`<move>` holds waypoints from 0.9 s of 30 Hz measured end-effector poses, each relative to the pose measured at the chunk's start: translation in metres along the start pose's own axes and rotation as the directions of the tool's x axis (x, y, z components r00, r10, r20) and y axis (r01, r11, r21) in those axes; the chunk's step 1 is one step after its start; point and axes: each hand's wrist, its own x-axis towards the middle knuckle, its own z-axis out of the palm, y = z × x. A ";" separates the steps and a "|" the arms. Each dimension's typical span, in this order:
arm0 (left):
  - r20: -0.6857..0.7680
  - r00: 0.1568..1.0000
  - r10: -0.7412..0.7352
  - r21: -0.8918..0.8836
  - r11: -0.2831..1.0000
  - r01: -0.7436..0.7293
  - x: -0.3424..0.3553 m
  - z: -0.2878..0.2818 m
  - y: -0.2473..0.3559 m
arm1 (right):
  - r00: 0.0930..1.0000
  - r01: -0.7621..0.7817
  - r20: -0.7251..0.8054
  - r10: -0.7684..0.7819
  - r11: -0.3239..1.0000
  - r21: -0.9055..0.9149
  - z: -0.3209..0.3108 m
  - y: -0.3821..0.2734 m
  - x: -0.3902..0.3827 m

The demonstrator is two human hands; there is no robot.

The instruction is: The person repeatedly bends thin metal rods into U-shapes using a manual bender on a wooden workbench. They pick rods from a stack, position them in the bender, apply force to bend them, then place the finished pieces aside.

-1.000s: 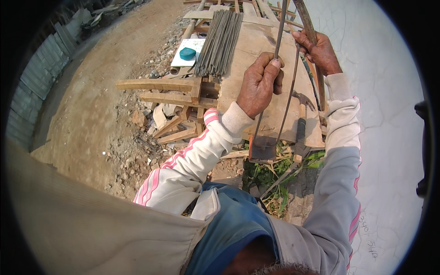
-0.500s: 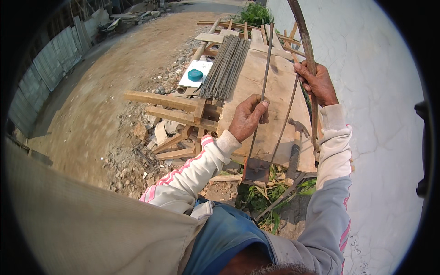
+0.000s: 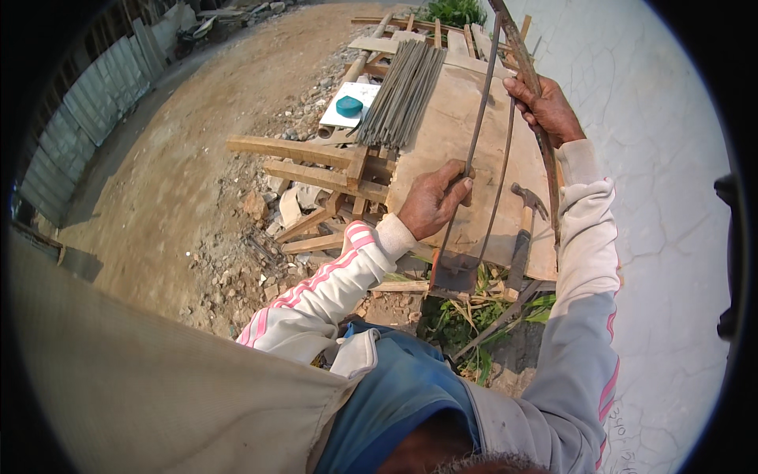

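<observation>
Setting: outdoor dirt yard (image 3: 181,150) with rubble; corrugated metal fence (image 3: 87,110) at 9 o'clock; cracked pale wall (image 3: 655,182) at 3 o'clock.
Near field: weeds (image 3: 474,316) below the worktop's near edge, at 6 o'clock from the hands.
Worktop: wooden board (image 3: 450,126) on rough timber supports (image 3: 316,170).
Left hand: left hand (image 3: 433,201), fingers curled tight around a thin steel rod (image 3: 474,142) at mid-length; the rod runs from the worktop's near edge up toward 12 o'clock.
Right hand: right hand (image 3: 545,110), closed around a rusty curved bar (image 3: 541,134) at 1 o'clock from the left hand; a second thin rod passes between the two hands, and its contact with either hand cannot be determined.
Hammer: hammer (image 3: 523,237) lying at the worktop's near edge, at 5 o'clock from the left hand.
Far field: bundle of straight steel rods (image 3: 403,95) on the worktop at 11 o'clock; teal round lid (image 3: 349,106) on a white sheet (image 3: 335,118) just beside the bundle, at its 9 o'clock.
</observation>
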 end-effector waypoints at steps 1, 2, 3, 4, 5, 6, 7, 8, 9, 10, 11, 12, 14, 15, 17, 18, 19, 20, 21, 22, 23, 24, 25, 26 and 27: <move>0.005 1.000 -0.025 -0.025 0.999 0.025 0.000 -0.001 -0.004 | 1.000 0.017 0.015 -0.018 1.000 0.016 -0.003 -0.002 -0.002; 0.007 1.000 -0.006 -0.027 1.000 0.006 0.000 -0.002 -0.009 | 1.000 0.016 0.006 -0.016 1.000 0.013 -0.007 -0.004 -0.007; 0.025 1.000 -0.014 -0.020 1.000 0.015 0.001 -0.004 -0.016 | 0.999 0.036 -0.002 -0.036 0.999 0.019 -0.011 -0.006 -0.011; 0.021 0.999 0.028 -0.037 0.999 -0.027 0.000 -0.005 -0.024 | 0.999 0.026 -0.028 -0.025 1.000 0.017 -0.015 -0.008 -0.017; 0.044 0.999 0.023 -0.028 0.999 -0.022 -0.005 -0.002 -0.033 | 0.998 0.033 -0.048 -0.032 0.999 0.023 -0.018 -0.010 -0.023; 0.108 0.990 -0.091 -0.059 0.993 0.098 -0.015 0.004 -0.042 | 0.997 0.060 -0.059 -0.059 0.998 0.031 -0.022 -0.012 -0.027; 0.151 0.979 -0.138 -0.109 0.982 0.155 -0.029 0.013 -0.050 | 0.991 0.083 -0.108 -0.080 0.996 0.023 -0.026 -0.014 -0.031; 0.210 0.953 -0.218 -0.138 0.959 0.249 -0.042 0.021 -0.058 | 0.987 0.066 -0.148 -0.064 0.998 0.011 -0.031 -0.017 -0.036; 0.205 0.956 -0.209 -0.205 0.946 0.250 -0.052 0.028 -0.066 | 0.981 0.058 -0.184 -0.057 0.998 0.004 -0.038 -0.020 -0.040; 0.218 0.947 -0.234 -0.254 0.924 0.287 -0.060 0.033 -0.072 | 0.971 0.038 -0.238 -0.039 0.999 -0.008 -0.046 -0.024 -0.044; 0.260 0.905 -0.336 -0.252 0.882 0.399 -0.063 0.036 -0.079 | 0.963 0.057 -0.264 -0.049 0.998 0.021 -0.054 -0.027 -0.048; 0.234 0.937 -0.260 -0.304 0.896 0.325 -0.062 0.036 -0.084 | 0.954 0.046 -0.296 -0.039 0.999 0.018 -0.062 -0.029 -0.055; 0.224 0.942 -0.248 -0.323 0.893 0.312 -0.057 0.030 -0.090 | 0.937 0.026 -0.349 -0.015 0.999 0.025 -0.076 -0.031 -0.077; 0.230 0.937 -0.261 -0.335 0.883 0.328 -0.051 0.025 -0.093 | 0.922 -0.013 -0.386 0.020 1.000 0.022 -0.082 -0.032 -0.091; 0.239 0.934 -0.264 -0.258 0.910 0.323 -0.038 0.009 -0.098 | 0.893 -0.024 -0.447 0.045 0.998 0.053 -0.087 -0.031 -0.130; 0.244 0.934 -0.261 -0.218 0.924 0.315 -0.028 0.002 -0.101 | 0.874 -0.056 -0.478 0.092 0.994 0.089 -0.087 -0.030 -0.152; 0.210 0.960 -0.186 -0.156 0.963 0.221 -0.016 -0.004 -0.107 | 0.841 -0.107 -0.521 0.145 0.989 0.101 -0.082 -0.029 -0.176; 0.228 0.964 -0.134 -0.120 0.979 0.165 -0.003 -0.010 -0.113 | 0.822 -0.126 -0.540 0.178 0.983 0.132 -0.073 -0.027 -0.201; 0.243 0.967 -0.075 -0.091 0.991 0.099 0.012 -0.015 -0.120 | 0.810 -0.133 -0.553 0.197 0.979 0.153 -0.060 -0.024 -0.225; 0.261 0.965 -0.036 -0.047 0.998 0.050 0.027 -0.019 -0.127 | 0.787 -0.187 -0.569 0.239 0.971 0.149 -0.046 -0.023 -0.250; 0.325 0.946 0.014 -0.041 0.999 0.000 0.043 -0.022 -0.136 | 0.772 -0.191 -0.583 0.252 0.968 0.165 -0.027 -0.020 -0.270; 0.391 0.919 0.042 -0.019 0.999 -0.037 0.061 -0.025 -0.144 | 0.686 -0.269 -0.661 0.304 0.950 0.158 -0.003 -0.016 -0.290; 0.457 0.887 0.069 0.000 0.997 -0.077 0.078 -0.026 -0.152 | 0.661 -0.292 -0.689 0.297 0.948 0.129 0.023 -0.013 -0.307; 0.534 0.843 0.070 0.085 0.987 -0.136 0.095 -0.025 -0.160 | 0.614 -0.321 -0.721 0.322 0.936 0.144 0.052 -0.010 -0.321; 0.608 0.791 0.064 0.162 0.966 -0.202 0.111 -0.022 -0.168 | 0.537 -0.388 -0.768 0.350 0.910 0.144 0.083 -0.007 -0.332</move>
